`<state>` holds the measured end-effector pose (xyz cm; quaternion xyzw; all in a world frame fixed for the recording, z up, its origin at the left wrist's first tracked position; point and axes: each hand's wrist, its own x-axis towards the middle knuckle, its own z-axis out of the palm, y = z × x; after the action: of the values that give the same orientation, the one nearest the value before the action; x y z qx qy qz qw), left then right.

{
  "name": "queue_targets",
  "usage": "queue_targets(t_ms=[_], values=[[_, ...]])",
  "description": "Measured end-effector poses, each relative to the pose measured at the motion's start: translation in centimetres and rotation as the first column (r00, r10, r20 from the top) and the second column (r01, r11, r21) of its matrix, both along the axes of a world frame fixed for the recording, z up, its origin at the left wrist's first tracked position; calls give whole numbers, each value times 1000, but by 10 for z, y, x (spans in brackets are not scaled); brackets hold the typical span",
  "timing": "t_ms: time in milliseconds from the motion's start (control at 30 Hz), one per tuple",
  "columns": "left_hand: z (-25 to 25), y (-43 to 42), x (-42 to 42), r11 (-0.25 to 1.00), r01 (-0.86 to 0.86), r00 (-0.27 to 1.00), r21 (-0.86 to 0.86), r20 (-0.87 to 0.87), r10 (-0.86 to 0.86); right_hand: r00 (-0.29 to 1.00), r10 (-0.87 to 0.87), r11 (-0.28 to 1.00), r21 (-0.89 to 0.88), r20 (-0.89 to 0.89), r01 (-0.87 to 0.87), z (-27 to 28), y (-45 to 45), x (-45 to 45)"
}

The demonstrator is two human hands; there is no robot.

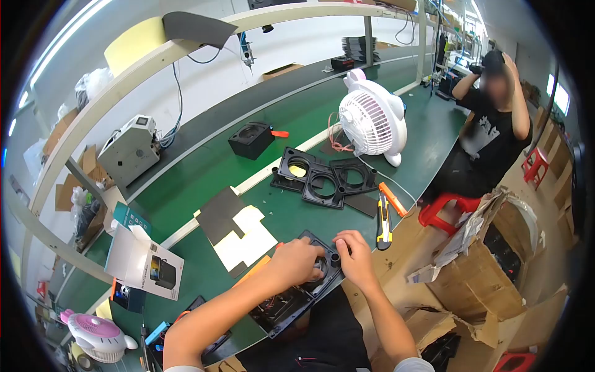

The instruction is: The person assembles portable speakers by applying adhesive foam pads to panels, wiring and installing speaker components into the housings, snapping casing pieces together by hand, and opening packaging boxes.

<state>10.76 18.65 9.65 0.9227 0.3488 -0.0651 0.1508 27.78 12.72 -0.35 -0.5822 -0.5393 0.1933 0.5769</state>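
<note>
A black plastic speaker panel (334,270) lies at the table's front edge, close to my body. My left hand (299,263) reaches over it from the left, its fingers curled down onto the round speaker (321,273) in the opening. At the panel's right corner, my right hand (356,259) is closed, thumb and bent fingers against the edge. Partly under my left forearm sits an open black housing (279,313) with wiring inside. Just past my hands are black foam sheet (218,217) and pale yellow backing sheet (248,239).
Several black plastic frames (322,186) lie ahead, beside a yellow utility knife (384,226) and an orange tool (393,199). A white fan (372,118) and black speaker box (251,139) stand farther back. Left is an open carton (149,266). Cardboard boxes (483,279) and a seated person (489,130) are right.
</note>
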Motion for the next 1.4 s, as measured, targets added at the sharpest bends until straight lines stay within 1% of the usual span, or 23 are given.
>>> queue_targets(t_ms=[133, 167, 233, 267, 367, 400, 467, 533, 567, 600, 633, 733, 767, 800, 867, 933, 967, 1033, 1100, 1167, 1233, 1267, 1400], values=[[10, 22, -4, 991, 48, 989, -122, 146, -30, 999, 18, 1000, -10, -31, -18, 2, -5, 5], [17, 28, -7, 949, 2, 986, -314, 161, 51, 999, 22, 1000, -6, -34, -22, 2, -4, 7], [33, 39, -16, 754, -81, 962, -652, 147, 230, 997, 36, 999, 6, -74, -36, 2, -3, 9], [39, 41, -22, 714, -94, 953, -694, 145, 267, 993, 45, 999, 15, -110, -44, 1, -3, 9], [58, 25, -56, 793, 24, 892, -608, 372, 258, 981, 81, 996, 38, -177, -75, -1, -2, 11], [62, 22, -68, 671, 59, 845, -739, 395, 361, 978, 89, 996, 37, -188, -83, -3, -2, 13], [70, 14, -87, 635, 61, 829, -770, 394, 398, 963, 85, 996, -7, -257, -90, 5, -4, 11], [56, 11, -102, 627, 45, 813, -778, 393, 429, 995, -39, 969, 246, 96, 14, 22, -15, 4], [49, 10, -106, 641, -45, 801, -766, 356, 481, 957, -138, 924, 382, 255, 31, 30, -18, -1], [44, 7, -108, 645, -134, 783, -752, 319, 535, 973, -31, 899, 433, 229, -73, 36, -22, -9], [39, 4, -110, 636, -222, 761, -739, 276, 587, 977, 92, 907, 388, 194, -162, 55, -29, -22], [31, -1, -116, 674, -188, 763, -715, 326, 559, 907, 318, 918, 150, 277, -367, 80, -24, -58], [39, -4, -116, 694, -228, 796, -682, 280, 537, 870, 317, 909, 142, 377, -393, 77, -18, -67], [34, -8, -113, 611, -235, 744, -756, 264, 614, 841, 285, 934, 66, 460, -352, 63, -14, -81], [44, -19, -108, 719, -344, 742, -604, 294, 602, 903, 255, 925, 185, 345, -332, 51, -8, -90], [38, -29, -113, 886, -415, 781, -207, 418, 464, 917, 247, 926, 202, 314, -318, 50, -8, -91], [19, -34, -117, 910, -382, 824, 161, 505, 257, 909, 281, 927, 157, 306, -340, 45, -9, -94], [28, -67, -107, 789, -432, 846, 438, 500, 186, 859, 301, 926, 88, 413, -367, 46, -8, -98], [38, -92, -118, 862, -472, 860, 186, 312, 404, 816, 250, 939, 76, 521, -336, 50, -5, -105], [19, -130, -113, 712, -537, 844, 452, 311, 438, 753, 188, 942, 102, 631, -320, 64, -4, -110], [-1, -159, -109, 610, -681, 732, 405, 412, 543, 735, 192, 947, 75, 650, -313, 71, -7, -108], [-13, -167, -109, 622, -699, 709, 353, 458, 536, 784, 190, 943, 113, 591, -314, 69, -8, -105], [-21, -201, -105, 609, -781, 569, 137, 556, 605, 867, 322, 939, -9, 382, -344, 68, -16, -90]])
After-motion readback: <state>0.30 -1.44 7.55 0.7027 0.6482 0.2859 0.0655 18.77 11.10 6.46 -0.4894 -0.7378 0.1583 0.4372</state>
